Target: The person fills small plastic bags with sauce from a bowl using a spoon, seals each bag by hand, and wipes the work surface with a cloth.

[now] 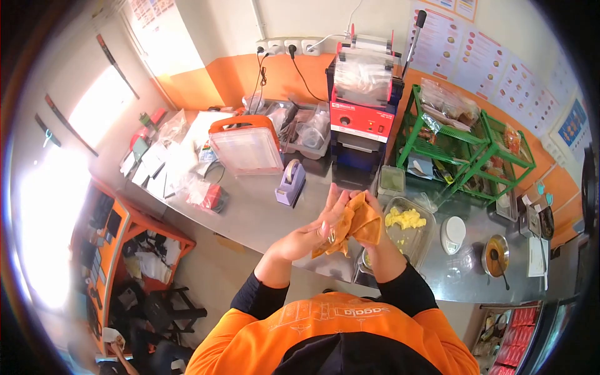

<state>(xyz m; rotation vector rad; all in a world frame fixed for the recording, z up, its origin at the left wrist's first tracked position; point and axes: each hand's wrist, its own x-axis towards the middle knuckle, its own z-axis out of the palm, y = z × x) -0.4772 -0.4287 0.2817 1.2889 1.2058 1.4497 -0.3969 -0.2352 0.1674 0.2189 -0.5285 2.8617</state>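
An orange-brown cloth (361, 225) is bunched between my two hands, above the front edge of the steel counter (250, 215). My left hand (312, 232) presses against the cloth's left side, its fingers pointing up. On the other side my right hand (375, 215) grips the cloth, which covers part of its fingers. Just right of my hands, a metal tray (420, 247) holds yellow food pieces (405, 218). A purple tape dispenser (290, 182) stands to the left.
A sealing machine (362, 119) stands behind my hands. Green racks (447, 147) hold packages at the right. A white scale (453, 235) and a bowl of sauce (495, 255) sit on the right side. An orange-handled case (247, 147) stands at the left. Another person's hand (114, 337) shows at lower left.
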